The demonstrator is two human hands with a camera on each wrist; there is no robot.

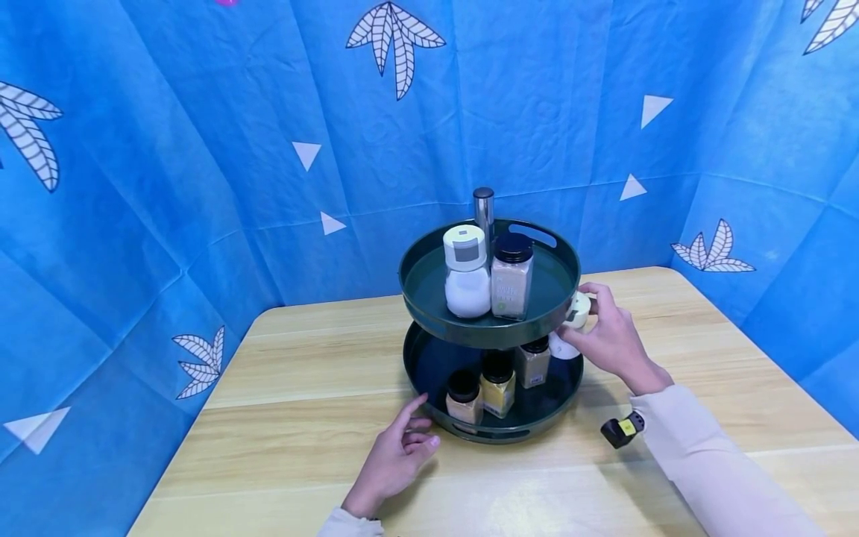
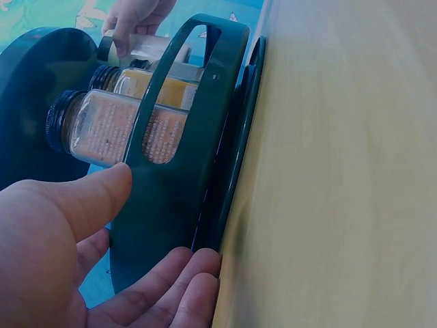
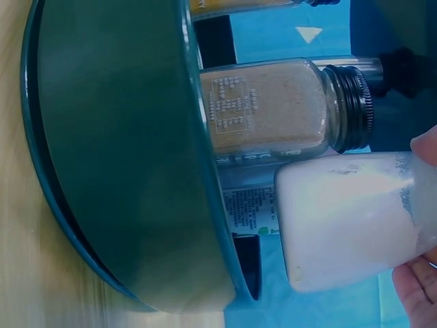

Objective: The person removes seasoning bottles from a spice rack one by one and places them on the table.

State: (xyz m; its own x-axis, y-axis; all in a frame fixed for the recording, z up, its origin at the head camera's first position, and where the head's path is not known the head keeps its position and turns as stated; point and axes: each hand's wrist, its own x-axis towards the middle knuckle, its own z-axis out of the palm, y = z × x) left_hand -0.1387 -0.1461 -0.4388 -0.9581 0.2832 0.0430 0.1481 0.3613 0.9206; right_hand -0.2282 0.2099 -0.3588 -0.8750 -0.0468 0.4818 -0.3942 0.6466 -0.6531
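Observation:
A dark green two-tier round rack (image 1: 429, 332) stands on the table. At the right side of its lower tray (image 1: 493, 432), my right hand (image 1: 614, 335) grips a white-capped shaker bottle (image 3: 348, 225) of white contents around its upper part. The bottle's base tips in over the tray wall, beside a black-capped square jar (image 3: 266, 109) of brownish powder. My left hand (image 1: 397, 455) is at the lower tray's front left, thumb (image 2: 102, 195) beside the rim and fingers loosely extended below. Just inside are a jar of pale tan powder (image 1: 464, 403) and a yellow-labelled jar (image 1: 498, 391).
On the upper tray (image 1: 419, 291) stand a white-capped shaker bottle (image 1: 466, 280) and a black-capped jar (image 1: 512, 283), near the metal centre post (image 1: 483, 205). This tray overhangs the lower one. Blue patterned cloth (image 1: 376, 149) hangs behind the wooden table (image 1: 302, 388) and on both sides.

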